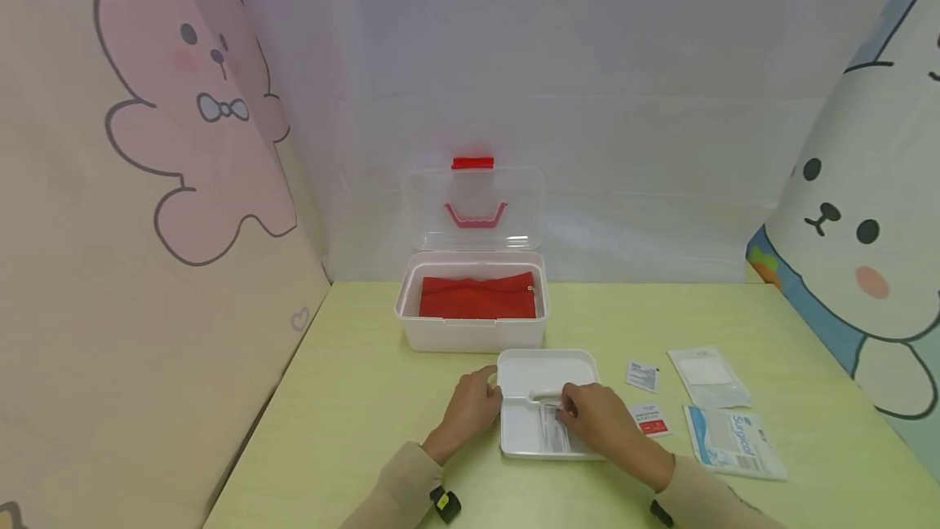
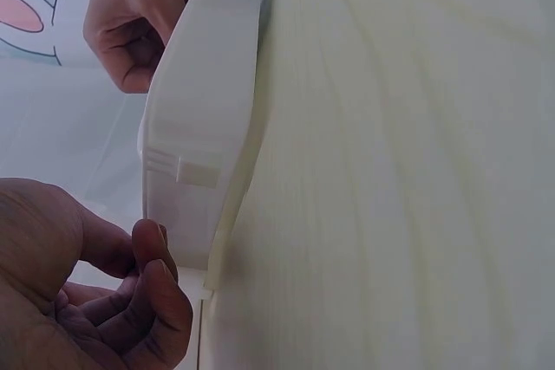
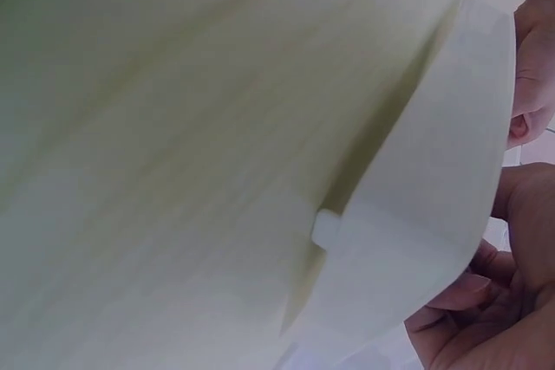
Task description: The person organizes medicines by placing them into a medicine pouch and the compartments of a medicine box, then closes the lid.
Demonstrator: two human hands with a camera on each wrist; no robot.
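A shallow white tray (image 1: 547, 366) with compartments lies on the table. At its left side, my left hand (image 1: 472, 400) holds the rim with curled thumb and fingers. The left wrist view shows those fingertips (image 2: 154, 244) against the tray's corner. My right hand (image 1: 598, 415) reaches over the lower compartment, its fingertips pinching the upper right part of a small clear packet with print (image 1: 552, 431). In the right wrist view the tray wall (image 3: 425, 179) partly hides the right fingers.
Behind the tray stands a white box (image 1: 470, 337), its clear lid (image 1: 426, 211) raised, with a red pouch (image 1: 477, 298) inside. To the right lie a small white sachet (image 1: 642, 375), a red-and-white sachet (image 1: 650, 419), a gauze packet (image 1: 709, 376) and a blue-and-white "Surgical" packet (image 1: 734, 442).
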